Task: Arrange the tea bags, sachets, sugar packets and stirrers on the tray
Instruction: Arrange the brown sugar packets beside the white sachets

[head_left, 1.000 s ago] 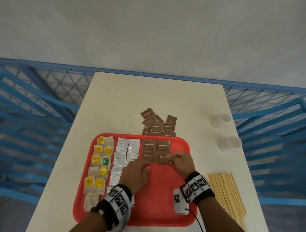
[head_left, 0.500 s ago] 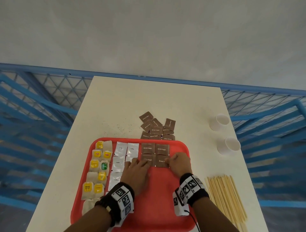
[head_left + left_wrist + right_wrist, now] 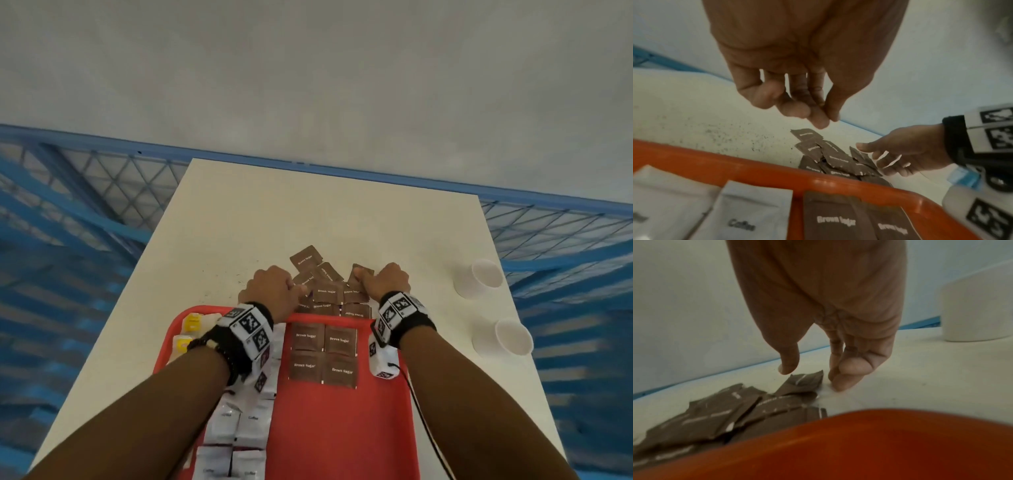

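A loose pile of brown sugar packets [image 3: 327, 291] [image 3: 836, 160] lies on the table just beyond the red tray [image 3: 342, 428]. My left hand [image 3: 298, 287] [image 3: 813, 113] hovers over the pile's left side, fingers loosely curled and holding nothing. My right hand [image 3: 363, 277] [image 3: 813, 371] is at the pile's right end. Its thumb and fingertips [image 3: 846, 374] straddle one tilted packet [image 3: 803, 382] without pinching it. On the tray lie brown sugar packets [image 3: 323, 354] in a two-by-two block, white coffee sachets [image 3: 236, 425] and yellow-tagged tea bags [image 3: 191, 323], partly hidden by my left forearm.
Two white paper cups [image 3: 479, 277] [image 3: 507, 339] stand on the table to the right of the tray. The tray's far rim [image 3: 735, 162] runs between my wrists and the pile. A blue mesh railing [image 3: 102, 192] surrounds the table.
Both hands left the sugar packets laid on the tray and reached forward over its far rim to the loose pile. The head camera moved closer and tilted down.
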`<control>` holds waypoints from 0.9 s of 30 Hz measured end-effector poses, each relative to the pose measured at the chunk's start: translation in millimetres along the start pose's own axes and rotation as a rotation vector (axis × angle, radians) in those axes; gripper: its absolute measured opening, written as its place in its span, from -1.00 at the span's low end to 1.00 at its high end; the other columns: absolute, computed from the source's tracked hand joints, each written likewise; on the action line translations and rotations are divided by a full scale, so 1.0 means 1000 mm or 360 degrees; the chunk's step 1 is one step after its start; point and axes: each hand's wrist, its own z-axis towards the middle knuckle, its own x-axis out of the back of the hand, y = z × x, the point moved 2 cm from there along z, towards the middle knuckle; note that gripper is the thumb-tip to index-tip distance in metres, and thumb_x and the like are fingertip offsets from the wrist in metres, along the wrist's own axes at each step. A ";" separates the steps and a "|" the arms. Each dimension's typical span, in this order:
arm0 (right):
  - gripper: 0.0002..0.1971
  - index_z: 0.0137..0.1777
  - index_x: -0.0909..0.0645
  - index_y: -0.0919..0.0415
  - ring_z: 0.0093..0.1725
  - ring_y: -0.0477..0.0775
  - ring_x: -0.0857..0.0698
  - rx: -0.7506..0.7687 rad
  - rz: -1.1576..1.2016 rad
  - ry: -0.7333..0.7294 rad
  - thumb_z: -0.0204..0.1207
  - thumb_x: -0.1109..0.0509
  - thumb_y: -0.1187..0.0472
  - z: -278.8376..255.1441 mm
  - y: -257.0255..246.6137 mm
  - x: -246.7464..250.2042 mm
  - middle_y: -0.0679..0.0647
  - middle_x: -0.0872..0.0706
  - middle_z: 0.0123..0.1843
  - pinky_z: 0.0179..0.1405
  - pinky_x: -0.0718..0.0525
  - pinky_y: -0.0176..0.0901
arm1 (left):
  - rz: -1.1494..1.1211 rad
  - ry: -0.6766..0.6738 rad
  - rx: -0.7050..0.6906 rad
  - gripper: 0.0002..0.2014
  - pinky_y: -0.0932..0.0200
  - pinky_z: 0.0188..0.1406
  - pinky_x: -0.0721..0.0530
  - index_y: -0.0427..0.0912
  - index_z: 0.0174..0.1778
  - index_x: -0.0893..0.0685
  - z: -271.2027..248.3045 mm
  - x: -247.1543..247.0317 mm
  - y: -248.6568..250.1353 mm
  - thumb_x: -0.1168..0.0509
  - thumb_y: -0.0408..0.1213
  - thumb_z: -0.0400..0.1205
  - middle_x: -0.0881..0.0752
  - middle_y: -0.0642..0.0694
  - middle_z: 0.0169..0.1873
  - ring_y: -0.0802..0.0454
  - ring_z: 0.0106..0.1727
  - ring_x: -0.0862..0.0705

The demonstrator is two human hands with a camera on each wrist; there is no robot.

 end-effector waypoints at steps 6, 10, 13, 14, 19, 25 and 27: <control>-0.51 0.11 -0.70 0.36 0.14 0.28 -0.74 0.0034 0.0253 -0.0002 0.29 -0.63 0.03 0.019 0.000 -0.016 0.26 -0.77 0.13 -0.06 -0.67 -0.11 | 0.0047 0.0066 0.0117 -0.77 0.08 -0.12 -0.59 -0.08 -0.03 -0.73 0.027 -0.011 0.012 -0.40 -0.01 0.56 -0.73 -0.14 0.02 -0.17 0.01 -0.70; -0.69 -0.02 -0.77 0.35 0.01 0.12 -0.75 0.0268 0.0375 0.0006 0.42 -0.56 0.08 0.011 0.000 0.004 0.19 -0.83 0.00 -0.12 -0.55 -0.25 | 0.0108 0.0017 0.0067 -0.69 0.00 0.04 -0.67 -0.19 0.18 -0.67 0.053 -0.009 0.014 -0.40 -0.12 0.59 -0.70 -0.20 0.18 -0.23 0.17 -0.68; -0.77 -0.16 -0.74 0.33 -0.27 -0.08 -0.71 0.0585 0.0252 -0.0417 0.43 -0.58 0.13 -0.008 -0.017 0.013 0.09 -0.83 -0.19 -0.29 -0.57 -0.30 | 0.0219 -0.0006 -0.0076 -0.58 -0.14 0.26 -0.61 -0.12 0.30 -0.58 0.076 -0.008 0.013 -0.44 -0.11 0.55 -0.64 -0.19 0.28 -0.25 0.29 -0.60; -0.81 -0.20 -0.73 0.30 -0.34 -0.14 -0.70 0.0670 0.0127 -0.0576 0.42 -0.59 0.16 -0.014 -0.023 0.010 0.02 -0.80 -0.25 -0.34 -0.56 -0.34 | 0.0288 -0.0046 -0.0130 -0.47 -0.18 0.32 -0.55 -0.04 0.41 -0.51 0.082 -0.007 0.014 -0.46 -0.09 0.52 -0.59 -0.18 0.35 -0.25 0.37 -0.54; -0.65 -0.45 -0.45 -0.06 -0.06 0.13 -0.64 0.0986 -0.0520 -0.0549 0.29 -0.59 0.22 -0.025 -0.035 -0.027 0.07 -0.57 -0.01 -0.03 -0.68 0.01 | 0.0878 -0.0382 -0.0558 -0.08 -0.23 0.40 -0.31 0.28 0.66 -0.12 0.099 -0.021 0.021 -0.50 -0.16 0.47 -0.22 -0.02 0.65 -0.23 0.55 -0.27; -0.72 -0.26 -0.39 0.00 -0.09 0.19 -0.69 0.0955 -0.0355 -0.0594 0.40 -0.48 0.27 -0.029 -0.025 -0.032 0.13 -0.70 -0.03 -0.07 -0.73 0.10 | 0.0874 -0.0344 -0.0723 -0.43 -0.10 0.16 -0.32 0.09 0.28 -0.52 0.106 -0.024 0.027 -0.54 -0.28 0.38 -0.50 -0.02 0.28 -0.17 0.32 -0.41; -0.73 -0.04 -0.42 0.12 -0.18 0.12 -0.66 0.0914 -0.0227 -0.0621 0.42 -0.47 0.32 -0.027 -0.023 -0.029 0.12 -0.69 -0.08 -0.21 -0.67 -0.05 | 0.0785 -0.0333 -0.0670 -0.51 -0.05 0.05 -0.29 0.02 0.20 -0.53 0.107 -0.025 0.025 -0.53 -0.32 0.40 -0.55 -0.04 0.19 -0.18 0.26 -0.46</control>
